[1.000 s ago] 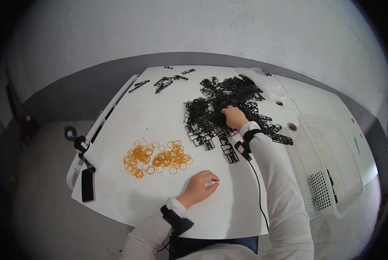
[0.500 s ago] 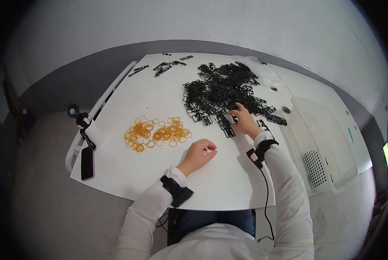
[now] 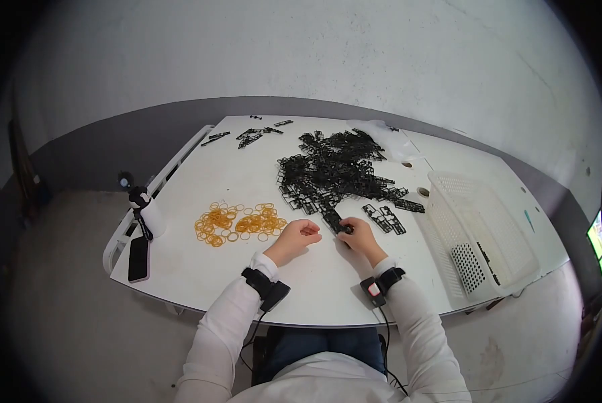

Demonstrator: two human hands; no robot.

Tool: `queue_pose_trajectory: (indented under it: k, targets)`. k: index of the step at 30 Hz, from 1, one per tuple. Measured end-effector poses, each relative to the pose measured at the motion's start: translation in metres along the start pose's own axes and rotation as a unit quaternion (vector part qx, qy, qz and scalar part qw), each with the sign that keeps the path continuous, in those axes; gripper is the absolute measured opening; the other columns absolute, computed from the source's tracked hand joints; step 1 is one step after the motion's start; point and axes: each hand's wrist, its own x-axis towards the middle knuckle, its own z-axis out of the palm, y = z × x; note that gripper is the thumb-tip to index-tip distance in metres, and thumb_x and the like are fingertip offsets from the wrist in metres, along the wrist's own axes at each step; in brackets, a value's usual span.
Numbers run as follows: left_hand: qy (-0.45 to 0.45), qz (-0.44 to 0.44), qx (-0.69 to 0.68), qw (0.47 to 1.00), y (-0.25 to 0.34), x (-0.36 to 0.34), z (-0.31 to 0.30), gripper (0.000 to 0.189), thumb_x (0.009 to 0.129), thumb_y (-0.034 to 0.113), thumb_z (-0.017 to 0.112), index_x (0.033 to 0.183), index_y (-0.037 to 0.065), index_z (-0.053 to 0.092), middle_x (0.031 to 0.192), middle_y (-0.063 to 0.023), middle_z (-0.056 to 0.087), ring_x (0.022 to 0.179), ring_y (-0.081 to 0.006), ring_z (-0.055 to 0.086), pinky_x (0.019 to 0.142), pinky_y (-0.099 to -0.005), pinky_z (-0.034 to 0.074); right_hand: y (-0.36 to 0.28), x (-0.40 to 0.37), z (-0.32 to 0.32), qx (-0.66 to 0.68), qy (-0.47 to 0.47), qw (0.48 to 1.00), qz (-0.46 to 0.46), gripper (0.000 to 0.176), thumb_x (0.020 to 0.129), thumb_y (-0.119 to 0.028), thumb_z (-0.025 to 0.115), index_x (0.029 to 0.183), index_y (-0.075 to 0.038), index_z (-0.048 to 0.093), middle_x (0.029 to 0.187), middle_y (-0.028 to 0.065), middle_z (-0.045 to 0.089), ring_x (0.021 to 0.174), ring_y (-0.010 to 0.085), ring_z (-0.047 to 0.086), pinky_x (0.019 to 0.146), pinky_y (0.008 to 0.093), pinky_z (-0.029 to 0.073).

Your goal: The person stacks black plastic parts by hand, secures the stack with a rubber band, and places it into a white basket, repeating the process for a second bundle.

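My right hand (image 3: 358, 240) is closed on a black plastic frame piece (image 3: 347, 230) at the near edge of a big heap of black openwork frame pieces (image 3: 338, 171). The held piece overlaps the heap's near tip in this view, and the fingers cover part of it. To the left, my left hand (image 3: 294, 240) hovers over the white table with its fingers loosely curled and a gap between thumb and fingertips; nothing shows in it. It is just right of a spread of yellow rubber bands (image 3: 247, 220). Two loose black frame pieces (image 3: 384, 219) lie to the right of my right hand.
A white perforated plastic basket (image 3: 442, 250) stands at the right. On the left are a phone (image 3: 139, 258) and a white bottle (image 3: 152, 218) with a black top. A few black pieces (image 3: 250, 138) lie at the far left, and a clear plastic bag (image 3: 385, 138) behind the heap.
My right hand has come nearer and left from the heap, now gripping a black frame piece. My left hand stays near the rubber bands. The camera view has tilted up slightly.
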Motion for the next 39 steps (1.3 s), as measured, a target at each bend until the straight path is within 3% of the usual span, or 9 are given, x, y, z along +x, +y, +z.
queue_pose_trajectory:
  k: [3, 6, 14, 19, 26, 30, 34, 36, 39]
  targets:
    - [-0.011, -0.047, -0.069, 0.996, 0.002, 0.005, 0.003, 0.024, 0.079, 0.014, 0.064, 0.097, -0.001, 0.058, 0.089, -0.0049, 0.06, 0.081, -0.0101, 0.055, 0.074, -0.023, 0.045, -0.012, -0.005, -0.001, 0.025, -0.035, 0.996, 0.077, 0.031, 0.061, -0.018, 0.072, 0.089, -0.005, 0.064, 0.093, 0.0111, 0.061, 0.095, 0.027, 0.056, 0.083, 0.0339, 0.045]
    - [-0.003, -0.046, -0.083, 0.996, -0.001, 0.007, 0.005, 0.023, 0.079, 0.013, 0.065, 0.096, 0.0, 0.058, 0.089, -0.0044, 0.06, 0.081, -0.0099, 0.055, 0.074, -0.0228, 0.045, -0.032, -0.02, -0.01, -0.181, 0.037, 0.982, -0.035, 0.031, 0.063, -0.021, 0.068, 0.089, -0.005, 0.065, 0.087, 0.0134, 0.062, 0.083, 0.0297, 0.058, 0.075, 0.036, 0.047]
    - [0.042, -0.042, -0.073, 0.996, -0.028, 0.006, 0.012, 0.022, 0.078, 0.009, 0.065, 0.096, 0.0, 0.058, 0.089, -0.0034, 0.06, 0.081, -0.0091, 0.055, 0.073, -0.0218, 0.045, -0.016, -0.014, -0.012, -0.176, 0.037, 0.983, 0.033, 0.03, 0.063, -0.019, 0.068, 0.089, -0.005, 0.065, 0.085, 0.0137, 0.063, 0.08, 0.0308, 0.059, 0.074, 0.0367, 0.047]
    - [0.038, -0.047, -0.023, 0.998, -0.033, 0.005, 0.013, 0.025, 0.081, 0.01, 0.062, 0.102, -0.001, 0.055, 0.093, -0.0046, 0.06, 0.083, -0.0088, 0.055, 0.074, -0.0216, 0.045, -0.014, -0.015, -0.02, -0.197, 0.133, 0.97, -0.062, 0.028, 0.064, -0.013, 0.068, 0.09, -0.006, 0.065, 0.082, 0.012, 0.063, 0.074, 0.0294, 0.059, 0.067, 0.0374, 0.048]
    - [0.075, 0.006, -0.308, 0.949, -0.03, 0.007, 0.022, 0.039, 0.092, 0.03, 0.044, 0.117, -0.001, 0.045, 0.1, -0.0079, 0.058, 0.088, -0.0123, 0.055, 0.078, -0.0239, 0.044, -0.054, -0.025, 0.009, 0.103, 0.001, 0.989, -0.108, 0.037, 0.067, -0.012, 0.074, 0.101, -0.005, 0.063, 0.089, 0.0099, 0.064, 0.075, 0.017, 0.061, 0.061, 0.0263, 0.05]
    - [0.076, 0.003, -0.356, 0.931, -0.031, 0.008, 0.022, 0.046, 0.095, 0.039, 0.033, 0.119, 0.001, 0.043, 0.097, -0.0087, 0.059, 0.086, -0.0155, 0.056, 0.075, -0.0278, 0.046, -0.072, -0.034, 0.007, 0.194, -0.075, 0.973, -0.096, 0.031, 0.071, -0.02, 0.07, 0.096, -0.003, 0.063, 0.095, 0.0132, 0.063, 0.081, 0.0297, 0.06, 0.071, 0.0313, 0.049]
    - [0.137, -0.062, -0.401, 0.904, -0.03, 0.008, 0.012, 0.05, 0.094, 0.045, 0.028, 0.116, 0.003, 0.045, 0.09, -0.009, 0.059, 0.078, -0.0173, 0.057, 0.068, -0.0315, 0.048, -0.038, -0.024, 0.005, 0.062, 0.038, 0.994, -0.079, 0.032, 0.071, -0.024, 0.069, 0.096, -0.004, 0.063, 0.092, 0.0135, 0.063, 0.083, 0.0305, 0.059, 0.074, 0.0347, 0.048]
    - [0.167, -0.094, -0.424, 0.885, -0.031, 0.007, 0.006, 0.051, 0.094, 0.046, 0.027, 0.114, 0.004, 0.046, 0.088, -0.0091, 0.059, 0.074, -0.0176, 0.058, 0.065, -0.0326, 0.049, -0.019, -0.02, -0.009, -0.139, 0.12, 0.981, -0.065, 0.034, 0.068, -0.029, 0.07, 0.091, -0.005, 0.065, 0.087, 0.0137, 0.062, 0.082, 0.0315, 0.057, 0.075, 0.0384, 0.047]
    - [0.135, -0.141, -0.508, 0.839, -0.037, 0.006, 0.0, 0.052, 0.093, 0.05, 0.026, 0.111, 0.006, 0.048, 0.082, -0.0084, 0.059, 0.066, -0.0183, 0.057, 0.06, -0.0339, 0.049, -0.012, -0.022, -0.017, -0.187, 0.064, 0.98, -0.005, 0.031, 0.066, -0.027, 0.069, 0.087, -0.005, 0.065, 0.085, 0.0141, 0.062, 0.082, 0.0312, 0.056, 0.074, 0.0393, 0.046]
